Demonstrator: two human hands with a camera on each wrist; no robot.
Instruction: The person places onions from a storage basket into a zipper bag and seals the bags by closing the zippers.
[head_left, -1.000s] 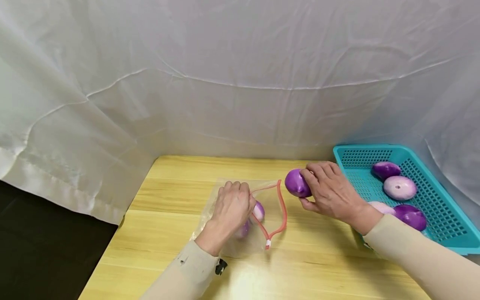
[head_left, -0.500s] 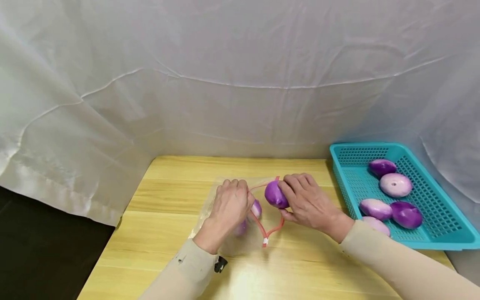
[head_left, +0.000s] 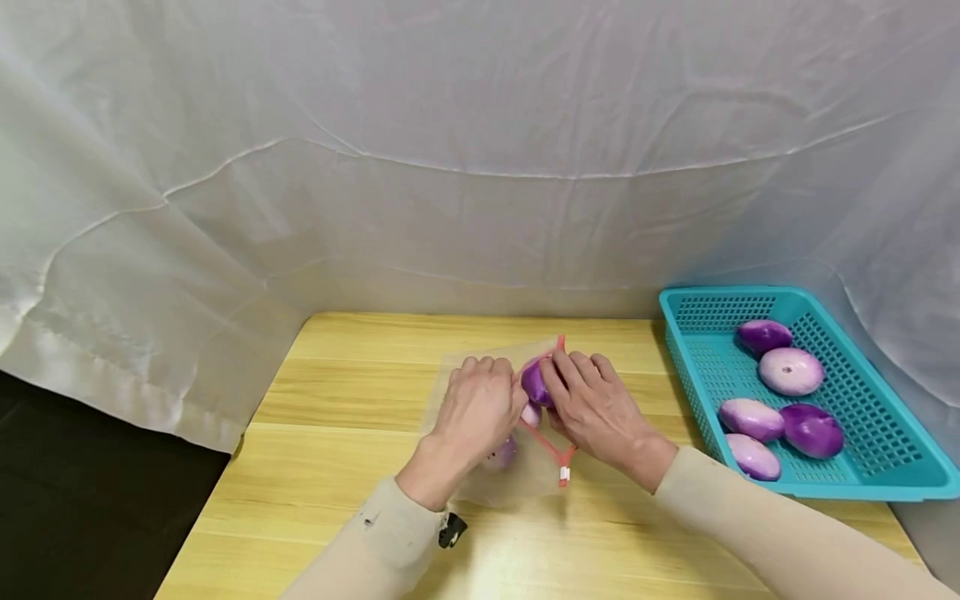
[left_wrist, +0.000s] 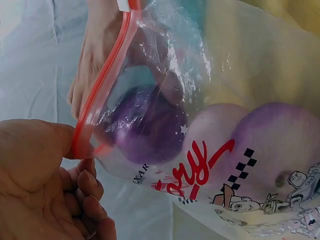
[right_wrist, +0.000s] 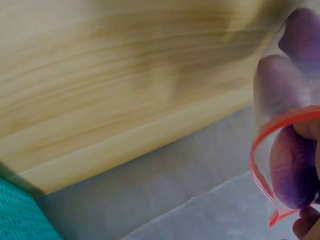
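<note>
My left hand (head_left: 480,408) pinches the red zip edge of a clear zip bag (left_wrist: 220,60) between thumb and fingers, and the mouth gapes toward the right. Red script and a black check print run along the bag's side. Inside lie two purple-and-white red onions (left_wrist: 275,145), seen through the plastic. My right hand (head_left: 600,412) grips another red onion (right_wrist: 294,170), deep purple, within the bag's mouth. In the left wrist view this onion (left_wrist: 147,125) shows through the plastic, with the right fingers behind it.
A turquoise basket (head_left: 892,417) stands at the right of the wooden table (head_left: 360,350), holding several red onions (head_left: 791,371). Pale cloth (head_left: 480,225) hangs behind the table and at its sides. A white slider (head_left: 564,473) sits at the bag's near corner.
My right hand has moved left from beside the basket, carrying the onion into the bag's mouth. The left hand keeps its hold on the bag edge and has shifted slightly right.
</note>
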